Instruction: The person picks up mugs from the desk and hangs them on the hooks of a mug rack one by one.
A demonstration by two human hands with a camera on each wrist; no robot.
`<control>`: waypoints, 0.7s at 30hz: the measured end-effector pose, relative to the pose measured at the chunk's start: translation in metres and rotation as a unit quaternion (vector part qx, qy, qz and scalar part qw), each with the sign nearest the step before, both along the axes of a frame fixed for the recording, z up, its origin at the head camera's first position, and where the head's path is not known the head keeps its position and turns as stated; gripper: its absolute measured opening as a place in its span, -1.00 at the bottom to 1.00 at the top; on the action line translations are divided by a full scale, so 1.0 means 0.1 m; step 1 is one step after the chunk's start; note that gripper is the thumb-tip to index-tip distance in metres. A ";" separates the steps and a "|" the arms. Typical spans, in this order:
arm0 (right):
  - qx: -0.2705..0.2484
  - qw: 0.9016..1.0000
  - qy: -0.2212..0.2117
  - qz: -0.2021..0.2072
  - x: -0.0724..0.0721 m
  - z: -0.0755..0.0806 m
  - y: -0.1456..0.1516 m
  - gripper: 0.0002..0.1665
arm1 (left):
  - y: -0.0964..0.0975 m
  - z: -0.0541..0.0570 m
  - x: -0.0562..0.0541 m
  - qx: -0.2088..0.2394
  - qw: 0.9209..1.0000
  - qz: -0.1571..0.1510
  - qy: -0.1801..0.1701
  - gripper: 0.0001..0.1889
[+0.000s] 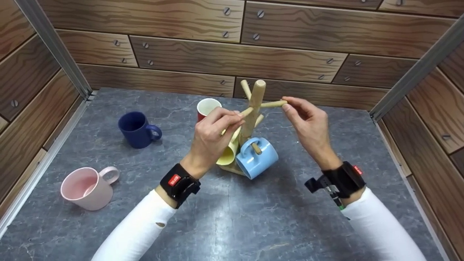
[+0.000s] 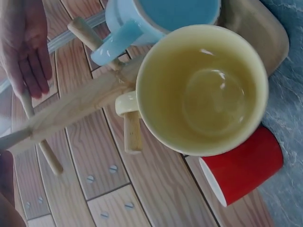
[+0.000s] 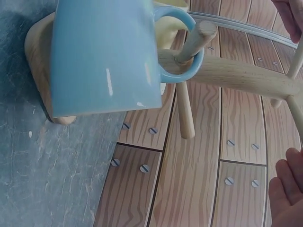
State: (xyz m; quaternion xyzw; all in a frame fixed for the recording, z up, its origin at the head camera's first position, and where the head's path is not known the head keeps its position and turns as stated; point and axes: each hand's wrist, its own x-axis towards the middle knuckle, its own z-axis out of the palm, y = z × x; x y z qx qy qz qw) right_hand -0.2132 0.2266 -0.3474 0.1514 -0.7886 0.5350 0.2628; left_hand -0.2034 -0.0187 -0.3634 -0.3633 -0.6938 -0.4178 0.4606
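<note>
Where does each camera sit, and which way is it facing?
Head: on the person's head, facing forward and down at the wooden mug tree; left hand, right hand and white sleeves show.
Left wrist: worn there, facing into the yellow mug; both hands show towards the left edge.
Right wrist: worn there, facing the light-blue mug; both hands show at the right edge.
Shared: both wrist views catch the light-blue mug hanging on the wooden mug tree.

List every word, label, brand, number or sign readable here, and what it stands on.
Red rectangular label on the left black wrist strap: white lettering, too small and blurred to read.
Small red tag on the right black wrist strap: also unreadable.
No other lettering shows.
</note>
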 end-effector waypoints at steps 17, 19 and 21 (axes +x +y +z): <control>0.015 0.998 0.055 0.002 0.21 -0.02 0.07 -0.79 | -0.05 0.05 -0.26 0.000 0.999 0.023 -0.039 -0.93; 0.016 0.998 0.060 0.005 0.23 -0.02 0.06 -0.80 | -0.05 0.06 -0.29 -0.005 0.999 0.030 -0.042 -0.92; 0.020 0.998 0.065 0.006 0.25 -0.02 0.06 -0.81 | -0.05 0.08 -0.32 -0.007 0.998 0.036 -0.045 -0.91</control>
